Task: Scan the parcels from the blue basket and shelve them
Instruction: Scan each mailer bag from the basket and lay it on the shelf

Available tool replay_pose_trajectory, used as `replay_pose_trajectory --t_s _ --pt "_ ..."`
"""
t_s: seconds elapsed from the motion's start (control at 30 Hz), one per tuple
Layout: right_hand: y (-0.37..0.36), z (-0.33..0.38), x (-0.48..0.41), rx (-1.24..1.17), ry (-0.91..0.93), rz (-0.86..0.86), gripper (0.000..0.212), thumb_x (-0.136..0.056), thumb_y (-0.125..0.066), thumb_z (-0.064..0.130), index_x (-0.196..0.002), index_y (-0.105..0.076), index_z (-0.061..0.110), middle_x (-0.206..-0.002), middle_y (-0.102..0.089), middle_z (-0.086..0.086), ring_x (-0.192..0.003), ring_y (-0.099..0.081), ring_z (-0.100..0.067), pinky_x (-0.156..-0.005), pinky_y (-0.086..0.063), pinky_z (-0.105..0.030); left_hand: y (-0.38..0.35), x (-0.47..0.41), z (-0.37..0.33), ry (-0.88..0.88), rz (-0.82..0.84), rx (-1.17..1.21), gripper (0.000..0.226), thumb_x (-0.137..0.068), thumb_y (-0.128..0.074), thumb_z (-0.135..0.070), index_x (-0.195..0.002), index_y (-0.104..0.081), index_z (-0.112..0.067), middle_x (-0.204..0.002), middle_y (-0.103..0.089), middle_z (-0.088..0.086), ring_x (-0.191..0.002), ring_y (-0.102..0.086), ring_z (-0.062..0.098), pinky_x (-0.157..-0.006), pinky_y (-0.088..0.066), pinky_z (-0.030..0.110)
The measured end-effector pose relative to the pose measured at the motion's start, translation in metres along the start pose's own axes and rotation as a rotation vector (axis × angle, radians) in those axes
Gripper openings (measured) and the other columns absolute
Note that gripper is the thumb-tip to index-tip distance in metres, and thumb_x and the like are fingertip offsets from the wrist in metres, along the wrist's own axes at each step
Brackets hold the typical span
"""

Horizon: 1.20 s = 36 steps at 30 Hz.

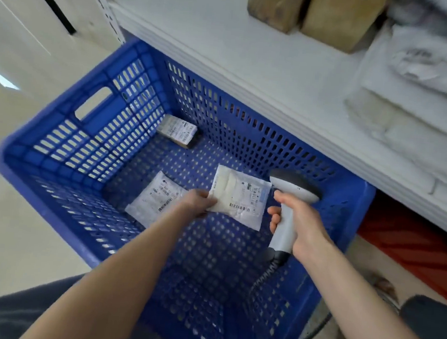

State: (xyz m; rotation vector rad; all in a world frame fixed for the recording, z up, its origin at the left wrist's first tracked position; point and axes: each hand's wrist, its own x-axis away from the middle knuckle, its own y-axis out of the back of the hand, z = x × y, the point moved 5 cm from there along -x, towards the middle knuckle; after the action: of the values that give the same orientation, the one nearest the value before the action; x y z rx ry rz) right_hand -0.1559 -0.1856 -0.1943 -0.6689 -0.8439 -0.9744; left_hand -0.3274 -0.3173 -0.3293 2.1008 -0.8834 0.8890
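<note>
Basket [348, 215] before shelf [253, 63]; seemingly three parcels [157, 198] inside.

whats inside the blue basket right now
Three parcels: a white pouch in the left hand, a flat pouch on the floor, a small box in the far corner. The forearm hides part of the flat pouch.

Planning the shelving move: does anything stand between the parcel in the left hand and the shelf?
Nothing visible blocks it. The parcel, pinched by the left hand, only has to rise past the far wall of the basket to the bare front of the shelf. The boxes and bags sit further back and right.
</note>
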Motion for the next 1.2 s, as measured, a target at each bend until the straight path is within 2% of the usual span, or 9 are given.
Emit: replay_pose_trajectory --t_s 0.1,0.2,0.3,0.4,0.57,0.73,0.83,0.97,1.2 --pt "0.018 0.028 0.033 -0.014 0.129 -0.030 0.006 -0.086 -0.068 0.011 -0.084 -0.064 0.008 -0.066 -0.066 -0.007 -0.038 -0.049 -0.008 -0.043 -0.045 -0.019 0.026 0.046 -0.058 -0.151 0.114 0.004 0.024 -0.093 -0.060 -0.011 -0.070 -0.058 -0.015 -0.057 -0.053 -0.001 -0.051 -0.046 0.011 -0.056 -0.041 0.025" --pt "0.037 0.044 0.064 -0.054 0.253 -0.098 0.008 -0.083 -0.071 0.008 -0.087 -0.064 0.009 -0.077 -0.065 -0.005 -0.044 -0.053 -0.008 -0.045 -0.048 -0.019 0.046 0.100 -0.102 -0.277 0.201 0.071 0.014 -0.094 -0.059 -0.009 -0.082 -0.064 -0.014 -0.073 -0.061 0.004 -0.061 -0.049 0.014 -0.059 -0.041 0.025" --pt "0.046 0.047 0.092 -0.137 0.328 -0.127 0.013 -0.081 -0.073 0.006 -0.084 -0.063 0.012 -0.076 -0.064 -0.006 -0.047 -0.057 -0.008 -0.044 -0.050 -0.019 0.054 0.151 -0.128 -0.366 0.233 0.182 0.016 -0.095 -0.054 -0.004 -0.086 -0.064 -0.014 -0.068 -0.069 -0.005 -0.060 -0.060 0.009 -0.056 -0.050 0.019" --pt "0.043 0.041 0.117 -0.238 0.350 -0.099 0.013 -0.081 -0.074 0.007 -0.086 -0.063 0.010 -0.073 -0.064 -0.006 -0.047 -0.059 -0.007 -0.043 -0.050 -0.019 0.046 0.193 -0.131 -0.367 0.260 0.350 0.011 -0.094 -0.056 -0.005 -0.097 -0.063 -0.012 -0.086 -0.070 0.000 -0.073 -0.065 0.011 -0.068 -0.057 0.025" --pt "0.033 0.033 0.140 -0.384 0.370 -0.043 0.021 -0.080 -0.076 0.008 -0.095 -0.063 0.004 -0.078 -0.066 -0.008 -0.045 -0.060 -0.007 -0.043 -0.049 -0.019 -0.001 0.237 -0.106 -0.303 0.312 0.591 0.020 -0.089 -0.064 -0.006 -0.108 -0.057 -0.003 -0.099 -0.057 0.015 -0.076 -0.057 0.022 -0.060 -0.057 0.027" --pt "0.044 0.031 0.146 -0.373 0.365 -0.094 0.021 -0.078 -0.074 0.004 -0.067 -0.056 0.007 -0.044 -0.056 -0.001 -0.034 -0.050 -0.008 -0.038 -0.042 -0.018 -0.041 0.271 -0.085 -0.354 0.373 0.510 0.014 -0.088 -0.064 -0.004 -0.100 -0.065 -0.009 -0.086 -0.071 0.006 -0.073 -0.065 0.018 -0.074 -0.057 0.029" --pt "0.053 0.032 0.146 -0.306 0.384 -0.139 0.027 -0.079 -0.067 -0.004 -0.061 -0.050 0.008 -0.041 -0.051 -0.002 -0.030 -0.045 -0.007 -0.039 -0.041 -0.018 -0.039 0.272 -0.081 -0.371 0.366 0.459 0.021 -0.088 -0.065 -0.010 -0.109 -0.064 -0.011 -0.095 -0.072 0.006 -0.085 -0.067 0.021 -0.084 -0.056 0.036" --pt "0.067 0.039 0.149 -0.164 0.446 -0.182 0.024 -0.078 -0.067 -0.005 -0.062 -0.053 0.008 -0.046 -0.051 -0.002 -0.034 -0.046 -0.005 -0.046 -0.044 -0.022 -0.005 0.256 -0.088 -0.402 0.342 0.572 0.030 -0.095 -0.056 -0.031 -0.118 -0.063 -0.012 -0.110 -0.071 0.008 -0.097 -0.067 0.023 -0.077 -0.055 0.035" --pt "0.070 0.035 0.154 -0.064 0.527 -0.191 0.021 -0.080 -0.070 -0.001 -0.074 -0.055 0.012 -0.059 -0.054 -0.003 -0.045 -0.049 -0.009 -0.042 -0.043 -0.018 0.005 0.231 -0.083 -0.416 0.114 0.460 0.017 -0.092 -0.059 -0.006 -0.105 -0.069 -0.002 -0.087 -0.074 0.008 -0.076 -0.068 0.021 -0.072 -0.056 0.031"
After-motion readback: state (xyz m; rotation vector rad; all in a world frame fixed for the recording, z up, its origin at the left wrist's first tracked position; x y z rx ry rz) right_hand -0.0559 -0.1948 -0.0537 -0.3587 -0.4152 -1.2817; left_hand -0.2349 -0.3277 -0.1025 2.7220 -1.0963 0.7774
